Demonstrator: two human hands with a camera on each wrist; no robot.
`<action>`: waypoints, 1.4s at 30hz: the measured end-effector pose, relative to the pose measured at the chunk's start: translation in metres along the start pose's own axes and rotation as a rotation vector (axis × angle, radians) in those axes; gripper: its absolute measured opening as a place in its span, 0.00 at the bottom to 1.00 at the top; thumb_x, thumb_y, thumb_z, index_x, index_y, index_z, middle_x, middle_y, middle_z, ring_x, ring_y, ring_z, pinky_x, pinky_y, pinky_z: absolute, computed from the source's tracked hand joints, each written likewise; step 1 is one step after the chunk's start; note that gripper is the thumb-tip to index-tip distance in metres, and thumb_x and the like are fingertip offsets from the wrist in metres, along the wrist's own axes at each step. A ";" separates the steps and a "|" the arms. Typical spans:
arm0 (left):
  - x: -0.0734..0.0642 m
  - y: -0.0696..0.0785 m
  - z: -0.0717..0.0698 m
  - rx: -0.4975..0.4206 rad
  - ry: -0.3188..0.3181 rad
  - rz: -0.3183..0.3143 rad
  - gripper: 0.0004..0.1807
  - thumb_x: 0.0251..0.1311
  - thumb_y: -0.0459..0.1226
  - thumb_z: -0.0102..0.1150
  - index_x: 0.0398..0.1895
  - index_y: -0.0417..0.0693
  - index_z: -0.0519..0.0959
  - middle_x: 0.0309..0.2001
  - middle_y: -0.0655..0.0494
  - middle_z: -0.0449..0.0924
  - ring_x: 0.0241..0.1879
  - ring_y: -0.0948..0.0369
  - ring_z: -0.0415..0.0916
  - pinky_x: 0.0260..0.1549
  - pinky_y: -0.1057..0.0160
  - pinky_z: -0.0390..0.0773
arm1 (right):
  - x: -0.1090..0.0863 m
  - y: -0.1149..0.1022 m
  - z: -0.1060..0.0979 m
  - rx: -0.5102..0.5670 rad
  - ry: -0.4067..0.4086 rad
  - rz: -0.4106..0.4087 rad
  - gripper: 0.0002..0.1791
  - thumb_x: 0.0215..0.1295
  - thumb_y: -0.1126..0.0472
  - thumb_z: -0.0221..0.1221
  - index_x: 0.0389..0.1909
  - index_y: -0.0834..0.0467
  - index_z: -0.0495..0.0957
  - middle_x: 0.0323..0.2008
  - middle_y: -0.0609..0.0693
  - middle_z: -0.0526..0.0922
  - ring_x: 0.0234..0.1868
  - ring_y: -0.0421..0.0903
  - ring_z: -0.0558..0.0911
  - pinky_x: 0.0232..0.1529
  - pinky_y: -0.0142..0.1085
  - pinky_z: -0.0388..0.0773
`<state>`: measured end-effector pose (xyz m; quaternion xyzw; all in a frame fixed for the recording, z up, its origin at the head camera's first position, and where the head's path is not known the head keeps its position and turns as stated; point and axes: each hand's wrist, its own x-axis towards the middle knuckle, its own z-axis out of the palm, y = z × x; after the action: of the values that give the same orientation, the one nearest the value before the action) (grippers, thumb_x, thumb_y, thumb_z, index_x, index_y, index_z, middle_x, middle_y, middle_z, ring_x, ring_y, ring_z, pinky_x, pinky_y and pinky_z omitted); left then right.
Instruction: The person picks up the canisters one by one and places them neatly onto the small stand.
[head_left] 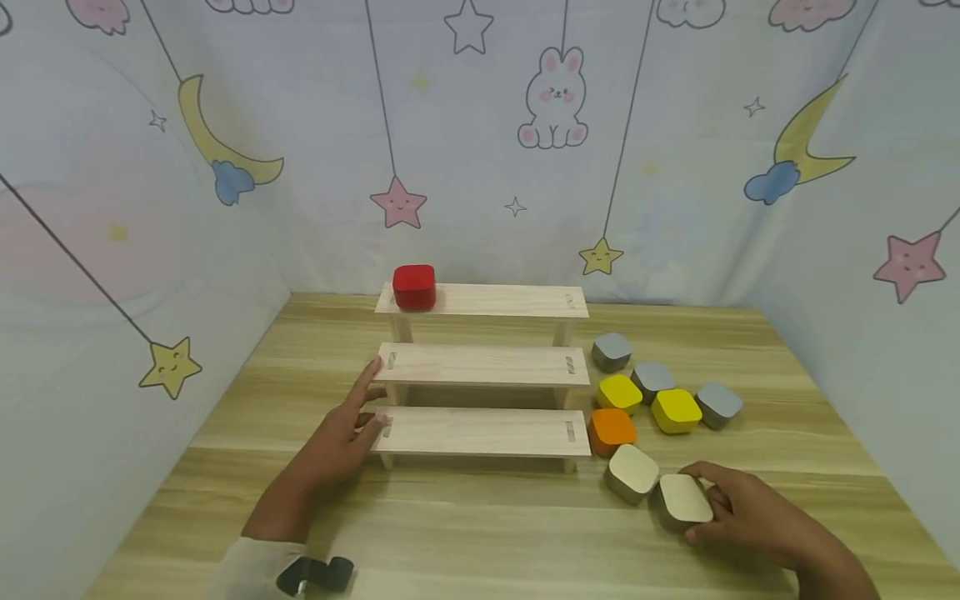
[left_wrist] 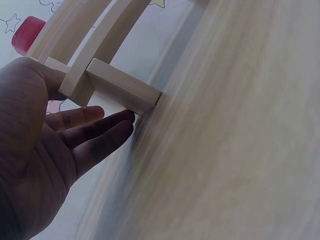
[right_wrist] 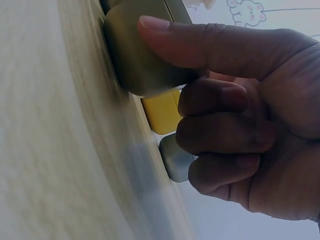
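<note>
A three-tier wooden shelf stand point(head_left: 480, 431) stands in the middle of the table. My left hand point(head_left: 339, 442) is at its left end, thumb at the edge of the lowest board and index fingertip at the middle board. In the left wrist view, the other fingers of the left hand point(left_wrist: 65, 135) reach loosely beside the stand's leg point(left_wrist: 122, 87). My right hand point(head_left: 750, 510) grips a cream rounded block point(head_left: 684, 498) at the right front; its thumb point(right_wrist: 185, 42) presses the block's side in the right wrist view. Another cream block point(head_left: 632, 472) lies just left of it.
A red block point(head_left: 415, 287) sits at the left of the top board. Right of the stand lie an orange block point(head_left: 612, 431), two yellow blocks point(head_left: 677, 410) and three grey blocks point(head_left: 719, 405). A patterned cloth backdrop point(head_left: 480, 167) encloses the table's back and sides.
</note>
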<state>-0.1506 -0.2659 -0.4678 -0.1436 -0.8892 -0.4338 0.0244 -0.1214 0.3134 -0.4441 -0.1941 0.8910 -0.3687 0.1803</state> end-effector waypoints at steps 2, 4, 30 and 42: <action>0.000 -0.001 0.000 -0.002 0.000 0.001 0.47 0.85 0.36 0.51 0.92 0.72 0.35 0.79 0.26 0.65 0.66 0.30 0.81 0.62 0.32 0.84 | -0.001 0.001 0.000 -0.012 0.016 -0.036 0.36 0.62 0.57 0.79 0.68 0.64 0.76 0.24 0.39 0.72 0.23 0.31 0.71 0.22 0.30 0.70; 0.000 -0.001 0.001 -0.002 -0.001 0.002 0.47 0.85 0.37 0.51 0.91 0.72 0.36 0.79 0.26 0.65 0.66 0.30 0.82 0.63 0.32 0.84 | -0.002 0.003 0.000 -0.013 0.027 -0.068 0.36 0.62 0.58 0.78 0.67 0.64 0.75 0.25 0.38 0.73 0.24 0.30 0.71 0.23 0.30 0.70; 0.000 -0.002 0.005 -0.009 -0.005 0.006 0.47 0.84 0.35 0.51 0.92 0.69 0.35 0.78 0.24 0.66 0.66 0.30 0.82 0.63 0.32 0.84 | -0.012 0.005 -0.009 0.043 0.155 -0.113 0.27 0.67 0.68 0.73 0.64 0.72 0.77 0.36 0.39 0.86 0.33 0.29 0.77 0.29 0.30 0.76; 0.001 0.000 -0.001 -0.009 -0.006 -0.005 0.47 0.85 0.36 0.51 0.91 0.74 0.35 0.79 0.26 0.65 0.67 0.29 0.81 0.62 0.32 0.84 | -0.008 -0.025 -0.012 0.030 0.306 -0.066 0.32 0.65 0.65 0.76 0.68 0.69 0.77 0.25 0.39 0.74 0.24 0.35 0.72 0.22 0.33 0.70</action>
<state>-0.1516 -0.2660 -0.4669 -0.1427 -0.8877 -0.4374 0.0198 -0.1144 0.3083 -0.4167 -0.1619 0.8956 -0.4129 0.0332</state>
